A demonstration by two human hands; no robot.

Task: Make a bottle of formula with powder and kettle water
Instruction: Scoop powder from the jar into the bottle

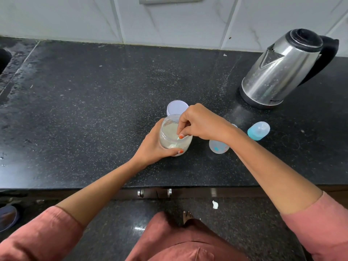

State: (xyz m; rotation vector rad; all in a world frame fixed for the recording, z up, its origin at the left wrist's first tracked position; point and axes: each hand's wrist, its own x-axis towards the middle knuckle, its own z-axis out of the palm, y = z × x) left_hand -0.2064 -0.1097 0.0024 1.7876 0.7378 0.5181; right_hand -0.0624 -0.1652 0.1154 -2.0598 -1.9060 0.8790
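Observation:
A clear plastic jar point(170, 135) of pale formula powder stands uncapped near the middle of the black counter point(94, 91). My left hand point(153, 147) grips the jar from its left side. My right hand point(197, 122) reaches into the jar's mouth and pinches a small white scoop point(177, 137) that sits in the powder. The jar's white lid point(176, 108) lies flat just behind it. An uncapped baby bottle point(218, 146) stands right of the jar, partly hidden under my right wrist. Its blue cap with the teat point(259, 130) lies on its side further right.
A steel electric kettle point(278, 72) with a black lid and handle stands at the back right of the counter. A tiled wall point(169, 21) runs behind. The counter's front edge lies below my forearms, with drawer handles point(154, 193) under it.

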